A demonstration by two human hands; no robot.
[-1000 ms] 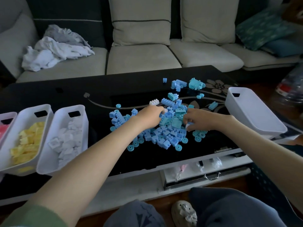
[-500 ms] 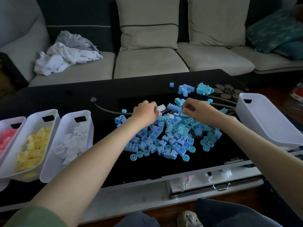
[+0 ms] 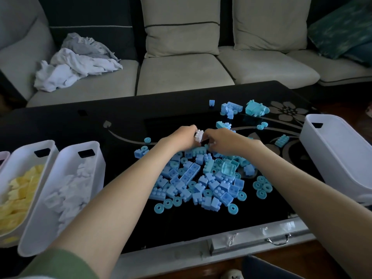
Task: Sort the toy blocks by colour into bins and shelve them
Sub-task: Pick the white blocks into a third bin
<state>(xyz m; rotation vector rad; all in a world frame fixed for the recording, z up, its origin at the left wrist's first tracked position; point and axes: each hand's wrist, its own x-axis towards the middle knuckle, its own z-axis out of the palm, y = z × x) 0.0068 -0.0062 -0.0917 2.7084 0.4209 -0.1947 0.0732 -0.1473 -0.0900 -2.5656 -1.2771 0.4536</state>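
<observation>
Left hand (image 3: 181,138) pinches a white block (image 3: 198,136); right hand (image 3: 227,141) curls against it, and I cannot tell its grip. Blue blocks (image 3: 201,182) crowd the tabletop (image 3: 100,121) beneath both wrists. White-blocks bin (image 3: 38,232) sits left of the left forearm, another bin (image 3: 332,168) right of the right forearm.

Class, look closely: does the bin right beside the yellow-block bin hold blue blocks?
No, the bin beside the yellow-block bin holds white blocks, while the blue blocks lie on the table.

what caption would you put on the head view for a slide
Left hand grips a white block beside the right hand, over a pile of blue blocks on the black table
</observation>
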